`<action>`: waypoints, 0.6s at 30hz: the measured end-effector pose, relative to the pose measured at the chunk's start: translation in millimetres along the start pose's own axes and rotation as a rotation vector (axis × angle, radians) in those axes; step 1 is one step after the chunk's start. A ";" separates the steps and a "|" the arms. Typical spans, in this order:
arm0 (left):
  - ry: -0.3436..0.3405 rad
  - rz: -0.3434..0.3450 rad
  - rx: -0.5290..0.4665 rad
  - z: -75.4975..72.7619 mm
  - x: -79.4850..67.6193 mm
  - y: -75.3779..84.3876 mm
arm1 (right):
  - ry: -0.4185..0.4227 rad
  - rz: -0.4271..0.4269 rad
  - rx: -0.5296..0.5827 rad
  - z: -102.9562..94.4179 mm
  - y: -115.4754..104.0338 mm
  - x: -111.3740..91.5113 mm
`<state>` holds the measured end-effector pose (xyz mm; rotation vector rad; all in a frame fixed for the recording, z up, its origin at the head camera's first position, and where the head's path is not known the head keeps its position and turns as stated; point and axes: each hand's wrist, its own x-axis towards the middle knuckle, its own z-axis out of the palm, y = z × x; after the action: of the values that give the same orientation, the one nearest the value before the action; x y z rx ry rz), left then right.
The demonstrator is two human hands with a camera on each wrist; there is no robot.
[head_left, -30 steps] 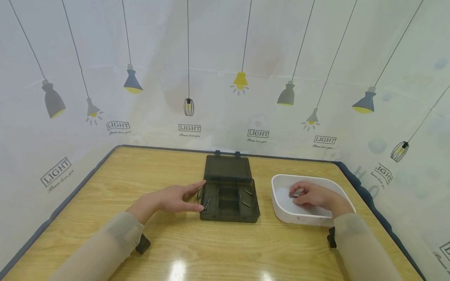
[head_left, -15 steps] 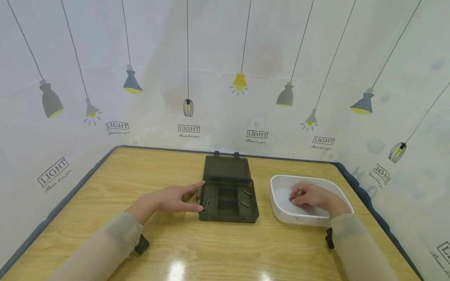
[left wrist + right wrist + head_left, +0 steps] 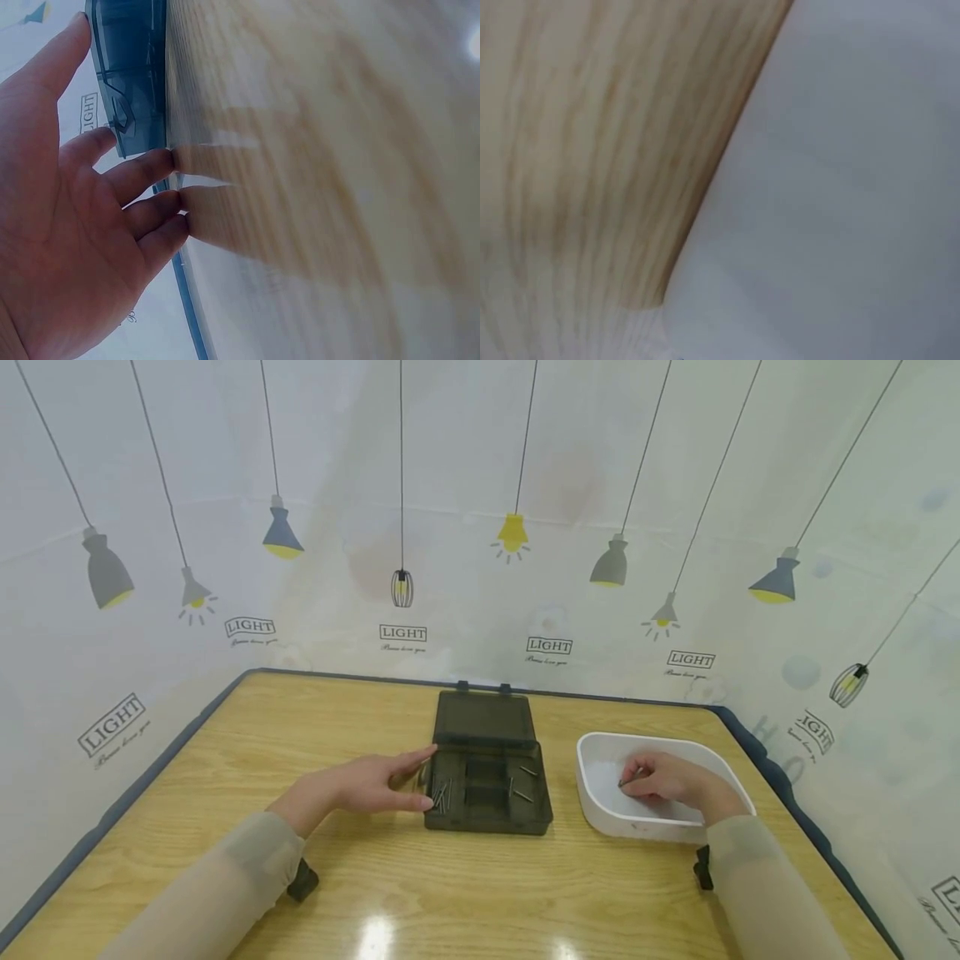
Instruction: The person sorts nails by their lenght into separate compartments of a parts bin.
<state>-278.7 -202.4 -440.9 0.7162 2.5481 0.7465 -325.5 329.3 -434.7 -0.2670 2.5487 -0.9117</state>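
Note:
A dark translucent compartment box [image 3: 489, 827] lies open on the table, its lid [image 3: 484, 717] folded back. Thin metal pins [image 3: 442, 797], like nails or screws, lie in its left compartment; a few more metal pins [image 3: 522, 795] are on the right. My left hand [image 3: 363, 785] steadies the box's left side, thumb and index finger spread along it; in the left wrist view the other fingers of the left hand [image 3: 82, 217] reach the tabletop. Inside the white tub [image 3: 645, 828], my right hand [image 3: 671, 779] pinches a small metal pin [image 3: 621, 783], mostly hidden by the fingers.
The wooden table [image 3: 450, 893] has a dark edge strip and backs onto a lamp-printed cloth [image 3: 480, 468]. In the right wrist view the tub's outer wall [image 3: 825, 187] covers the right half, hiding the right hand.
The right fingers have closed together around the small metal, which showed more plainly between them a second ago. My left hand and the box stay put; the view shifts slightly.

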 end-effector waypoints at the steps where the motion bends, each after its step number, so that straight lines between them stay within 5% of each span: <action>1: 0.002 -0.001 0.001 -0.1 0.2 -0.3 | 0.001 -0.002 -0.001 -0.1 0.0 -0.1; 18: 0.003 -0.005 -0.011 -0.1 -1.9 1.2 | 0.077 -0.070 0.040 -5.8 -6.5 -13.1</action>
<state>-276.8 -202.6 -439.7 0.7059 2.5456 0.7604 -316.1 331.6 -422.3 -0.3173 2.6028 -1.0162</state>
